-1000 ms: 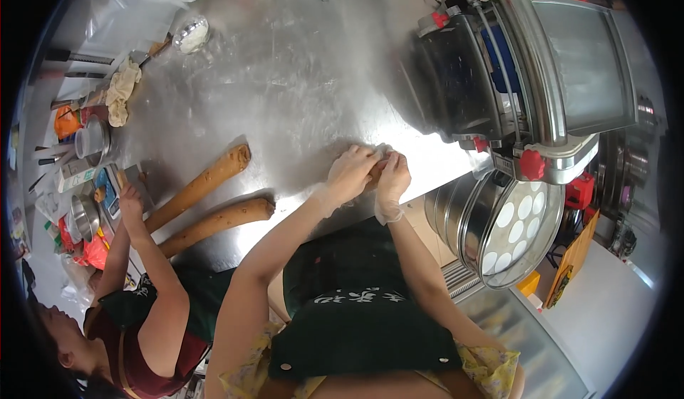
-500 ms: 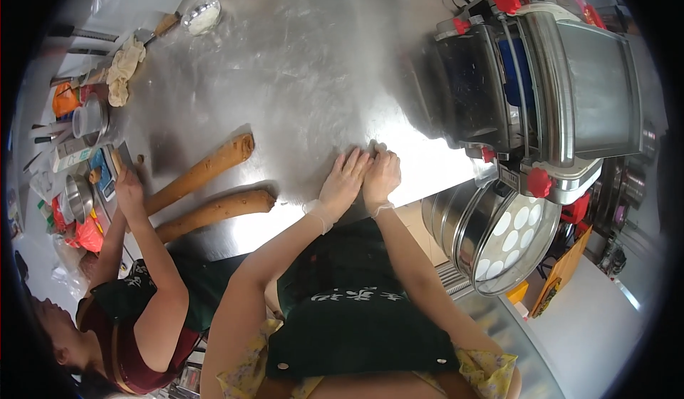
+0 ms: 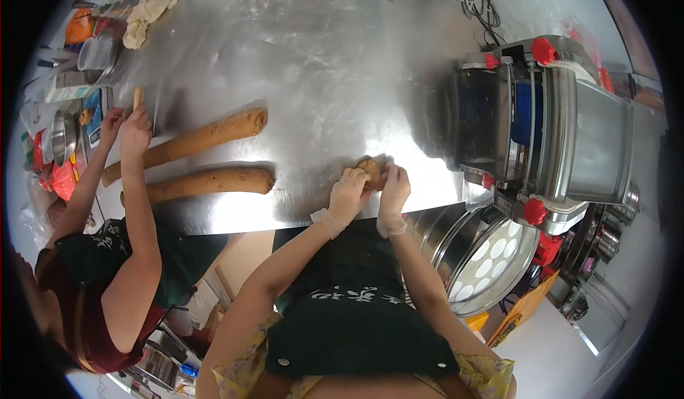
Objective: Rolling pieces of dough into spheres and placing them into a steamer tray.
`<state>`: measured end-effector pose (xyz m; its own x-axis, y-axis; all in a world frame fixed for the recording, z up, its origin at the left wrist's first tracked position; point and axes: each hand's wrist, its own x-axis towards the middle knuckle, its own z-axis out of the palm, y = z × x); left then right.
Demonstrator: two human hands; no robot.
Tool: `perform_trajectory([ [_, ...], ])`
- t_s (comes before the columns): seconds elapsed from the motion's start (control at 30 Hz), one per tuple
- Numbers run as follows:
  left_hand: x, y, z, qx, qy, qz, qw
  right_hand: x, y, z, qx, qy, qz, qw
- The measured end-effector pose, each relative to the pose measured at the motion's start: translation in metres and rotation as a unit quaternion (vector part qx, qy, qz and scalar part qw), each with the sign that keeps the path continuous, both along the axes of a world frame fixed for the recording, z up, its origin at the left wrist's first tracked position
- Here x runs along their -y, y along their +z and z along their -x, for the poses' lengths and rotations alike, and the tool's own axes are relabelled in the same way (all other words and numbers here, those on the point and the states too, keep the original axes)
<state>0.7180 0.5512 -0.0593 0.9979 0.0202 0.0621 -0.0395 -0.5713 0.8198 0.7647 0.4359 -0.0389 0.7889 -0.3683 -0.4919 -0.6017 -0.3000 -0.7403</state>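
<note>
Left hand (image 3: pixel 349 191), clear glove cuffed at the wrist: grip curled closed on a small brown dough-like piece (image 3: pixel 369 171). Right hand (image 3: pixel 394 189), also gloved: fingers bent at the piece's right side; cannot tell whether that grip pinches it or only touches. Piece sits between the two hands, near the front edge of the metal surface (image 3: pixel 313 78).

To the left, well apart from the hands: two long brown rolls, an upper roll (image 3: pixel 214 134) and a lower roll (image 3: pixel 214 182), lying side by side on the surface. Beyond them, a co-worker's hand (image 3: pixel 135 132) with a pale stick-like piece (image 3: pixel 138 97) at its fingers.

To the right: roller machine (image 3: pixel 563 128) with red knobs. Below it, round metal sieve-like container (image 3: pixel 524 267) showing white discs (image 3: pixel 486 258).
</note>
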Motion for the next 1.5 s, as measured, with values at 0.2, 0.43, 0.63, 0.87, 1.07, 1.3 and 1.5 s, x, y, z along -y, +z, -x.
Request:
perform_trajectory([
  [0.2,0.001,0.003,-0.010,-0.189,0.131,0.141,0.963,-0.034,-0.009,-0.057,0.313,0.411,0.276,0.810],
  [0.43,-0.007,-0.009,-0.018,-0.010,0.042,-0.032,0.999,-0.038,-0.033,-0.088,0.316,0.398,0.355,0.785],
  [0.63,-0.010,0.004,-0.035,-0.090,0.026,0.006,0.996,-0.033,-0.013,-0.061,0.324,0.335,0.340,0.817],
  [0.87,-0.017,-0.002,-0.036,-0.103,0.008,0.109,0.989,-0.019,-0.024,-0.086,0.292,0.344,0.288,0.845],
  [1.07,-0.010,0.002,-0.047,-0.088,-0.098,0.070,0.989,-0.004,-0.015,-0.058,0.286,0.285,0.298,0.865],
  [1.3,0.002,0.003,-0.039,-0.170,0.076,0.164,0.969,0.009,-0.030,-0.074,0.288,0.266,0.339,0.855],
  [1.5,0.022,0.017,-0.031,-0.083,0.020,0.061,0.994,0.015,-0.027,-0.043,0.244,0.168,0.311,0.903],
])
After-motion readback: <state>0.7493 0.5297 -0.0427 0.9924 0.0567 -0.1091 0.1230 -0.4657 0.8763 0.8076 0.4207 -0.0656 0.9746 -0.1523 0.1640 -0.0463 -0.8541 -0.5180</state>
